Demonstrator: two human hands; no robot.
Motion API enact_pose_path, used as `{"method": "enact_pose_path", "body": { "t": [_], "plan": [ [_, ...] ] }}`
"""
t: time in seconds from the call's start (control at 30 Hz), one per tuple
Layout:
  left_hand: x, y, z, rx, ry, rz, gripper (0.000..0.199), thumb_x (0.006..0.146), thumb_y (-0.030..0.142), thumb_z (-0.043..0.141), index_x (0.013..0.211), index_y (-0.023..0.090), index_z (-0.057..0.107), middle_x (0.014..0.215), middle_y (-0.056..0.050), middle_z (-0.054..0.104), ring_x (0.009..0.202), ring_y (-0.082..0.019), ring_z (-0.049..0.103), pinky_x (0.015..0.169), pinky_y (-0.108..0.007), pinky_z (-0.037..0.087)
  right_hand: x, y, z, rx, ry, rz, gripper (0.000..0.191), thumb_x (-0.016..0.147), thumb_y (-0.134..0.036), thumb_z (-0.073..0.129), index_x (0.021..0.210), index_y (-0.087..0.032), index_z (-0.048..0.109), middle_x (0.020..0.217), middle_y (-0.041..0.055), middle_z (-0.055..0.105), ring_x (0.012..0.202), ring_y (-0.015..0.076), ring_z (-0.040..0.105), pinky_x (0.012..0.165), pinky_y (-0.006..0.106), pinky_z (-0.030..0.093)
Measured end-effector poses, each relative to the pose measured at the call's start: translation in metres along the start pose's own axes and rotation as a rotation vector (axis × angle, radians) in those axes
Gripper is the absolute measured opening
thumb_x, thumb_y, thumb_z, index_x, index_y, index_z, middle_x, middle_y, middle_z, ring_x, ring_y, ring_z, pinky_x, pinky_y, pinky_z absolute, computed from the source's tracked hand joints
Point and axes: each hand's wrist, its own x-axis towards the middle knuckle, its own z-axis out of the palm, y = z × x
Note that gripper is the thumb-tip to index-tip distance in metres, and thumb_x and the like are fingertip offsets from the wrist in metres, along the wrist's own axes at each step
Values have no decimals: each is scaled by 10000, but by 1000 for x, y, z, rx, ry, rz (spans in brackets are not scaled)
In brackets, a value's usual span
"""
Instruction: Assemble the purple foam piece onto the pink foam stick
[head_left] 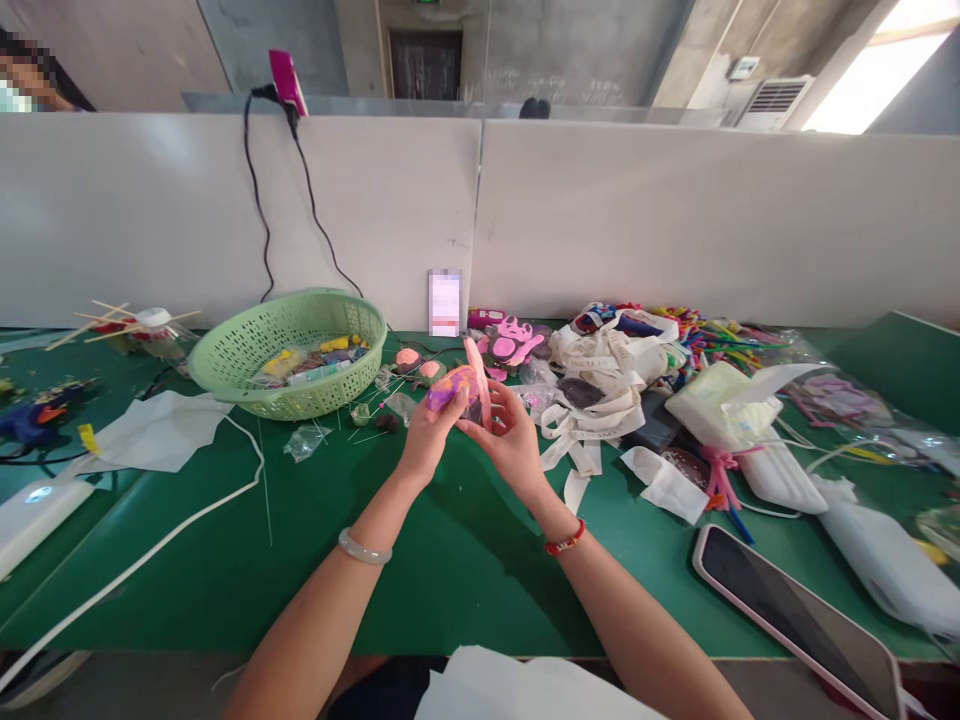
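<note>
Both of my hands are raised close together over the middle of the green table. My left hand (429, 438) is closed around a purple-and-orange lump (448, 384), which looks like modelling clay. In my right hand (514, 440), a flat pink piece (477, 368) stands on edge between thumb and fingers. The two pieces are side by side, and I cannot tell whether they touch. Something dark shows between them, too small to name. Just behind my hands lies a pink cut-out shape (514, 342). Small pink-and-green lumps (431, 371) sit beyond my left hand.
At the left stands a green plastic basket (247, 395) with small packets inside. A heap of white ribbon (611, 350) and colourful fuzzy sticks (720, 340) fills the right. One phone (445, 302) leans against the partition; another phone (795, 610) lies front right. A white cable (187, 522) crosses the left.
</note>
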Motion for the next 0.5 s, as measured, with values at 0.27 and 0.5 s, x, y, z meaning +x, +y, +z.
{"method": "enact_pose_path", "body": {
  "t": [0.27,0.5],
  "plan": [
    [7,1,-9,33,-80,-59,598,758,608,755,1191,199,703,1258,-81,713,1289,-319,580,1080,-408,468,10,-12,-18,295,-136,227,492,759,-588,746,1037,-234,548,678,-46,659,572,130,629,608,295,563],
    [8,5,-9,0,-171,-141,639,768,670,706,1167,171,718,1211,-112,732,1174,-304,655,1041,-426,490,10,-10,-19,295,-99,181,452,774,-507,764,1065,-192,622,577,-60,620,495,101,566,599,264,511]
  ]
}}
